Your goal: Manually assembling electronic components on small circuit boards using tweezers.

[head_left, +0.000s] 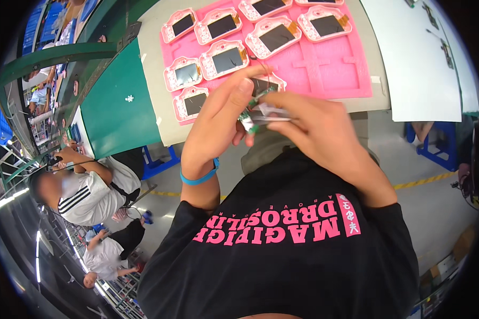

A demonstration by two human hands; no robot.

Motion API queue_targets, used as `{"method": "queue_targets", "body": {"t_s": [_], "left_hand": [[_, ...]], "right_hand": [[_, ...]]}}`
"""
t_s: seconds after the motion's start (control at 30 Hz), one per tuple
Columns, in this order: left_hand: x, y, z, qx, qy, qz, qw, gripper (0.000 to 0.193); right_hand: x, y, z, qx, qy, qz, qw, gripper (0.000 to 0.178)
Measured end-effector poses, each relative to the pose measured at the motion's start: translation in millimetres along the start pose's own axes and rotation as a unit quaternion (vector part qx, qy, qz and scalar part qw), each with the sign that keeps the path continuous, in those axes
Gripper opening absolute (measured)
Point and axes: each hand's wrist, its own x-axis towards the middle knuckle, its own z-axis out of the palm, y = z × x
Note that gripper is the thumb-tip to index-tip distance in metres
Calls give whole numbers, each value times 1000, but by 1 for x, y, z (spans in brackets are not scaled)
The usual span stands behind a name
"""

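Observation:
My left hand is closed on a small green circuit board, tilted up between thumb and fingers. A thin dark wire runs up from near the fingers. My right hand comes in from the right, closed round a slim shiny tool that looks like tweezers; motion smears it. Its tip meets the board's area, but exact contact is hidden by my fingers. Just behind the hands, a pink casing with a dark screen is partly covered by them.
A pink foam tray holds several more casings with screens. It lies on a beige board over a green mat. White sheet with small boards at right. Another person sits at left; a blue stool stands at right.

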Motion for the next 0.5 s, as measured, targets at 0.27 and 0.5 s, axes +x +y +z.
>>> {"method": "queue_targets", "body": {"t_s": [0.27,0.5], "left_hand": [[-18,-25,-19,7,58,58,997,41],[-7,-31,-14,407,178,283,850,60]], "right_hand": [[16,9,3,-10,14,46,999,34],[28,-1,10,-182,-7,74,980,29]]}}
